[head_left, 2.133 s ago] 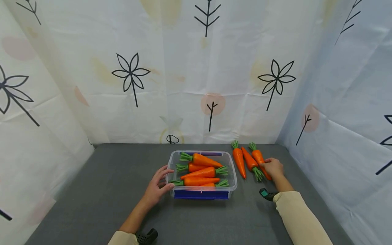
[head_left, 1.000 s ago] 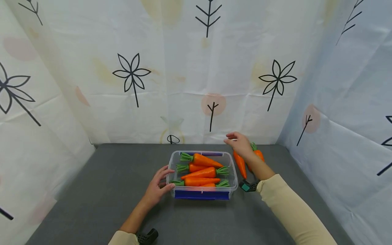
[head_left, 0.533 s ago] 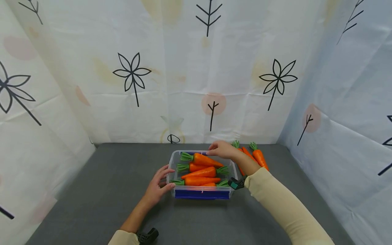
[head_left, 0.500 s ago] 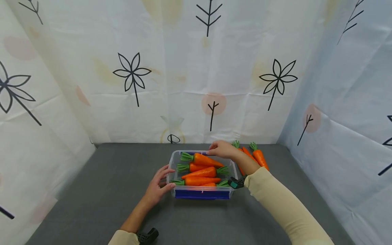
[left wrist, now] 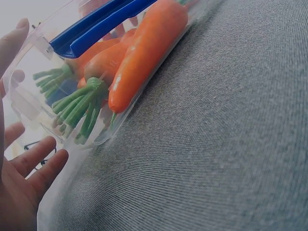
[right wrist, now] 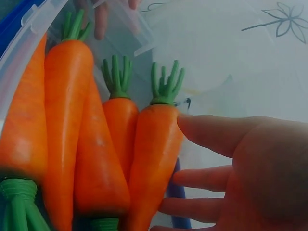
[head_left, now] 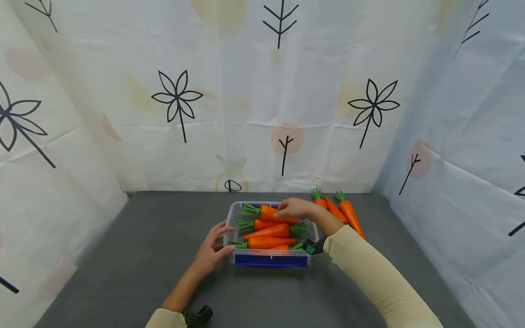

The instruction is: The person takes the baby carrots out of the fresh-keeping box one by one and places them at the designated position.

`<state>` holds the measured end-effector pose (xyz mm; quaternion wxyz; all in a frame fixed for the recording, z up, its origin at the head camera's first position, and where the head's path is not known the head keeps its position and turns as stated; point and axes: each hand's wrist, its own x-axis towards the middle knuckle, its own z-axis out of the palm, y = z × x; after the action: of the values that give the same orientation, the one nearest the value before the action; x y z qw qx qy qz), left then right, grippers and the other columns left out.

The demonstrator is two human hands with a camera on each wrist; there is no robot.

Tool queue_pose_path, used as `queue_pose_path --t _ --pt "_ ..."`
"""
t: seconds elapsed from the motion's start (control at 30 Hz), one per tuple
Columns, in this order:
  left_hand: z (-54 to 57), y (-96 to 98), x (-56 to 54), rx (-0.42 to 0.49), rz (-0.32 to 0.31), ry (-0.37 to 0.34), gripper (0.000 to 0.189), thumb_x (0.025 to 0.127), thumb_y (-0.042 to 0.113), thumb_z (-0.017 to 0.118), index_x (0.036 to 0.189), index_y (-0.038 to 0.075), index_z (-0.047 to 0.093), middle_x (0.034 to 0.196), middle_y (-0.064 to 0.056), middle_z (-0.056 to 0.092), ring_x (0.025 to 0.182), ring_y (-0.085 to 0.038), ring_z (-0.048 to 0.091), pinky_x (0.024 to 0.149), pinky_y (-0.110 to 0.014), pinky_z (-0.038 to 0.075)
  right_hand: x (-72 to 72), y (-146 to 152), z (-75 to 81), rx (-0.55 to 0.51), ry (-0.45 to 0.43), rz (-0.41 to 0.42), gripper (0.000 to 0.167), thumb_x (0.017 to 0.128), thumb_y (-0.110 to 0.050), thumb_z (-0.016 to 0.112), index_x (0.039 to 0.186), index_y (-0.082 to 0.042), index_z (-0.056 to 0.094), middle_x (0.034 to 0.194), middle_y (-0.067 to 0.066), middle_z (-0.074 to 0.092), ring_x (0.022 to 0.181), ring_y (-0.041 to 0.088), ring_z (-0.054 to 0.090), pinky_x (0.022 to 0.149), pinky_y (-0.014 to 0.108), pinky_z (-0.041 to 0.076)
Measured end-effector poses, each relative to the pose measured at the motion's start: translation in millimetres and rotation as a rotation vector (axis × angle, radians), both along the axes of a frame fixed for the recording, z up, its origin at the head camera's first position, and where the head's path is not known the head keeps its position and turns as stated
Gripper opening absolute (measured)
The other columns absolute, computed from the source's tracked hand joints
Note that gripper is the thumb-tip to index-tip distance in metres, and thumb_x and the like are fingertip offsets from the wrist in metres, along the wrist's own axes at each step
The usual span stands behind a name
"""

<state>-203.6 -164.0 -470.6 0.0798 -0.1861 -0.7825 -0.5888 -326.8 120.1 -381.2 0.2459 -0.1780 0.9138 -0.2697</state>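
Observation:
A clear plastic box (head_left: 270,252) with blue latches holds several orange carrots with green tops. At its left side my left hand (head_left: 210,249) spreads its fingers along the wall, thumb near the front corner; in the left wrist view the fingers (left wrist: 45,171) look straight. My right hand (head_left: 296,208) reaches over the box's back right part to the rearmost carrot (head_left: 266,212). In the right wrist view, the thumb (right wrist: 211,131) meets this carrot (right wrist: 156,144) just below its green top, and extended fingers lie along its side.
Three more carrots lie on the grey table (head_left: 164,255) right of the box, among them an outer carrot (head_left: 348,212) and one partly hidden by my right arm (head_left: 320,200). A patterned cloth backdrop (head_left: 246,91) stands behind and at both sides.
My right hand has left the carrots on the table, passed left over the box's back rim and come down at the rearmost carrot inside. My left hand has stayed at the box.

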Motion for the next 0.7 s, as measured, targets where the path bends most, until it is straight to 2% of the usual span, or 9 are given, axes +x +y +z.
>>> queue_pose_path --t 0.1,0.2,0.37,0.53,0.7 --pt "-1.4 -0.5 -1.1 -0.001 -0.01 0.006 0.043 0.088 -0.003 0.065 0.13 -0.002 0.054 0.149 -0.033 0.027 0.12 -0.055 0.043 0.09 -0.056 0.046 -2.7 -2.7 -6.1 0.013 -0.016 0.033 0.058 0.094 -0.034 0.064 0.139 -0.001 0.049 0.143 0.017 0.046 0.127 0.034 0.046 0.1 0.047 0.042" --pt "-2.4 -1.0 -1.9 -0.004 -0.013 0.015 0.042 0.088 -0.003 0.065 0.129 -0.002 0.054 0.148 -0.033 0.027 0.119 -0.055 0.044 0.09 -0.052 0.048 -4.3 -5.1 -10.2 0.03 -0.007 0.056 0.06 0.093 -0.031 0.067 0.141 0.0 0.047 0.144 0.018 0.044 0.131 0.035 0.041 0.104 0.048 0.038" --pt "-3.5 -0.4 -2.2 -0.003 -0.015 0.032 0.042 0.088 -0.003 0.065 0.129 -0.004 0.054 0.148 -0.034 0.027 0.117 -0.054 0.046 0.089 -0.049 0.049 -3.5 -6.7 -11.7 0.06 0.031 0.077 0.054 0.09 -0.02 0.07 0.137 0.0 0.051 0.139 0.017 0.049 0.126 0.034 0.046 0.102 0.047 0.04" --pt "-3.3 -0.4 -1.9 -0.003 -0.016 0.05 0.042 0.088 -0.001 0.066 0.128 -0.005 0.054 0.147 -0.035 0.028 0.117 -0.053 0.046 0.089 -0.048 0.05 -1.2 -7.1 -9.2 0.135 0.096 0.169 0.041 0.088 -0.014 0.073 0.124 -0.001 0.06 0.127 0.015 0.058 0.117 0.032 0.054 0.096 0.044 0.046" --pt "-25.5 -6.3 -12.7 -0.001 -0.015 0.059 0.043 0.089 0.004 0.067 0.13 0.004 0.055 0.151 -0.026 0.028 0.12 -0.047 0.047 0.091 -0.042 0.05 0.1 -6.7 -7.7 0.11 0.134 0.225 0.031 0.087 -0.011 0.072 0.116 -0.003 0.064 0.115 0.014 0.062 0.106 0.03 0.058 0.088 0.041 0.05"
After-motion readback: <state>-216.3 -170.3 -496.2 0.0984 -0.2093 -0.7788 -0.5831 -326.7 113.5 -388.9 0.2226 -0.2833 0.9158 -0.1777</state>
